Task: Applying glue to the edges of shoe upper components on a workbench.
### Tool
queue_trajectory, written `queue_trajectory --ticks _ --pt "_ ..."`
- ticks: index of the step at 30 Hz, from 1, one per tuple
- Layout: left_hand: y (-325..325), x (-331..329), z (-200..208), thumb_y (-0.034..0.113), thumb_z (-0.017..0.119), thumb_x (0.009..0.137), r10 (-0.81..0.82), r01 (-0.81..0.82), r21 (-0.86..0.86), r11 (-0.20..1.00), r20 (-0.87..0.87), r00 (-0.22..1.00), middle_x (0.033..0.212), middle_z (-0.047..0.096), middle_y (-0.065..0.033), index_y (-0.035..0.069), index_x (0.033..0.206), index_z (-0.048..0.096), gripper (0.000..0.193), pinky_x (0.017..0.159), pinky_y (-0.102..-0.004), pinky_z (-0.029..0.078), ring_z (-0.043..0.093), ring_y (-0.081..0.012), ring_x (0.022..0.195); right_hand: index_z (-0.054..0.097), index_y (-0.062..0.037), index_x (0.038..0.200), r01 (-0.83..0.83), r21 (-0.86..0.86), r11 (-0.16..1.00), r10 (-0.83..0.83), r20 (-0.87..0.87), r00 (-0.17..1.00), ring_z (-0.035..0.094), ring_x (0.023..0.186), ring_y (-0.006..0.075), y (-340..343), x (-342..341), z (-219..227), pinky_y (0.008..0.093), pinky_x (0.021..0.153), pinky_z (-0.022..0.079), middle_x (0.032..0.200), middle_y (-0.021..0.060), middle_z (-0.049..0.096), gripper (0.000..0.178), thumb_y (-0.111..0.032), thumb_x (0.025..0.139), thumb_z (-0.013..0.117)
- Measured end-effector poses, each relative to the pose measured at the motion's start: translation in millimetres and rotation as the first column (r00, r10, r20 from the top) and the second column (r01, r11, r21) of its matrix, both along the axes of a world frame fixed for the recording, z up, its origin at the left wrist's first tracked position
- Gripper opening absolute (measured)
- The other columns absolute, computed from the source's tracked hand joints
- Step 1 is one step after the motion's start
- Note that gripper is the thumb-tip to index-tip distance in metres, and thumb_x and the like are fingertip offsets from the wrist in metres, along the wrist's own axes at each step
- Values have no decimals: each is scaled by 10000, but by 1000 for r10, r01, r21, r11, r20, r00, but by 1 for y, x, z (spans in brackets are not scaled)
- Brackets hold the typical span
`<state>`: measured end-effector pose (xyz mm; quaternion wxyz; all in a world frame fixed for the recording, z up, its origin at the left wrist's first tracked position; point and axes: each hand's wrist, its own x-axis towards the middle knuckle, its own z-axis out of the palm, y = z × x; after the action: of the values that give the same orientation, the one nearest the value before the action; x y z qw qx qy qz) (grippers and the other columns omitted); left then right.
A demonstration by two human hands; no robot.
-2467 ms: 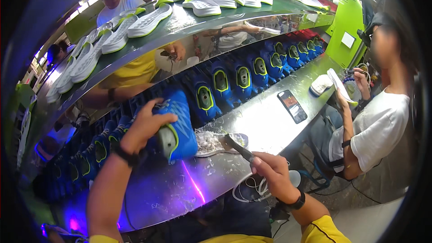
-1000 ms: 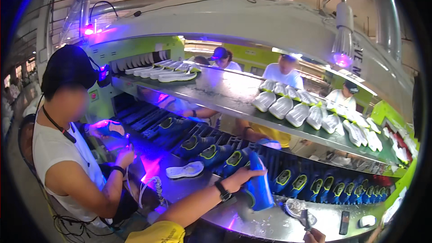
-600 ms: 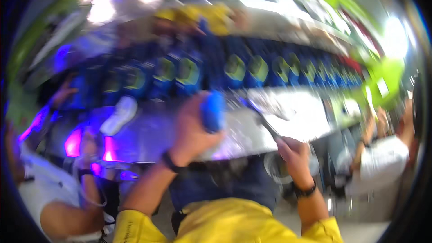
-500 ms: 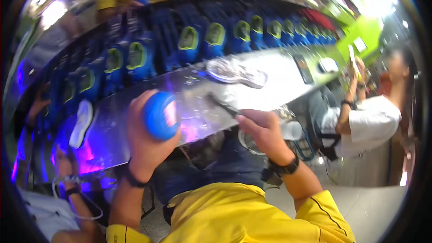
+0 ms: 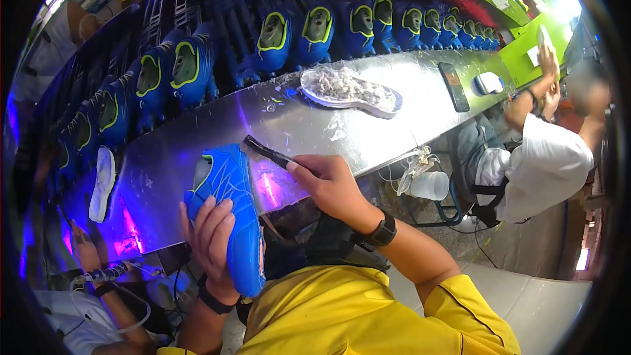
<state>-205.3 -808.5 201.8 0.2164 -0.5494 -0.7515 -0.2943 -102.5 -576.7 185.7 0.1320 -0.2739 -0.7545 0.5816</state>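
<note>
My left hand (image 5: 211, 236) is wrapped round a blue shoe (image 5: 244, 230), its toe pointing down toward me and its heel up over the table's edge. Part of the lime-lined opening faces left, and my fingers lie across the laces. In my right hand (image 5: 332, 187) is a thin dark-handled brush (image 5: 271, 153). The brush's tip is beside the shoe's heel; whether they touch I cannot tell. Beyond them on the metal table (image 5: 289, 121) lies a white sole (image 5: 351, 91) covered with pale, crumbly bits.
A row of blue shoes (image 5: 273, 34) stands on a dark rack along the far side. Another white sole (image 5: 102, 184) lies left. At right are a phone (image 5: 453, 87), a white device (image 5: 489, 83), a plastic tub (image 5: 430, 185) and a seated person (image 5: 549, 171). Another person's arm (image 5: 121, 296) is lower left.
My left hand has drawn the shoe toward me and turned it, so its side and laces show. My right hand has moved left, bringing the brush to the shoe's heel.
</note>
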Motion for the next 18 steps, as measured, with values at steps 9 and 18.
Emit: queue_trajectory --ticks 9,18 --pt "-2 2 -18 182 849 875 26 -32 111 993 50 998 1385 610 -190 54 1399 445 673 1208 -673 359 594 -434 1323 771 19 1021 -115 -316 942 100 -66 993 471 631 54 -24 31 -7 285 559 404 655 -21 541 274 -231 1072 671" --pt "6 10 -15 199 824 911 68 -77 164 983 62 996 1346 655 -173 64 1352 475 578 1211 -686 353 645 -400 1274 753 55 1110 -158 -195 968 110 -237 965 502 667 70 -48 76 21 281 583 425 739 26 621 225 -156 1051 704"
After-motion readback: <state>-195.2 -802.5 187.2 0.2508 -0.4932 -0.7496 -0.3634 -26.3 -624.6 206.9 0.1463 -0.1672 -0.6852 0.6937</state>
